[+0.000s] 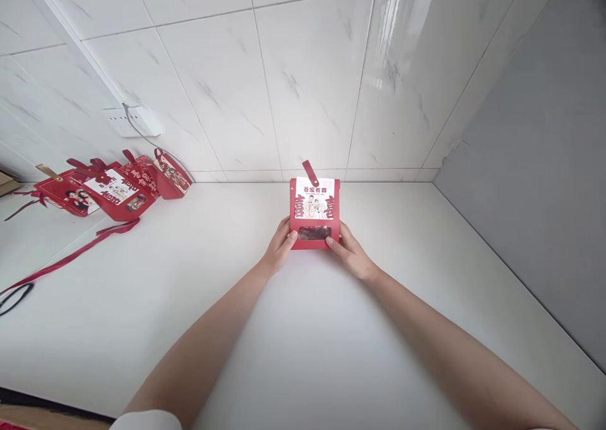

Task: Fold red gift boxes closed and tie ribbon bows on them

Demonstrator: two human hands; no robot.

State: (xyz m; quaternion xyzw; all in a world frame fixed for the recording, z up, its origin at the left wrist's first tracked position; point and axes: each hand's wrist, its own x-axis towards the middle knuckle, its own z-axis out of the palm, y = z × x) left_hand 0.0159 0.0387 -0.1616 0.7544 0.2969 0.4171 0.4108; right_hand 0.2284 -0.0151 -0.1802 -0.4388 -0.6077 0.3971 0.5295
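Note:
A small red gift box (pixel 314 212) stands upright on the white table (pixel 303 329), near its middle. Its front carries a white printed label with a cartoon couple and a clear window low down; a red strap tab sticks up from the top. My left hand (pixel 280 247) grips the box's lower left edge, thumb on the front. My right hand (pixel 351 253) grips the lower right edge the same way.
Several similar red gift boxes (pixel 111 190) lie in a row at the far left by the wall. A long red ribbon (pixel 71 256) trails from them across the table. A white wall socket (pixel 135 122) is mounted above them. A grey panel (pixel 534 184) borders the right side.

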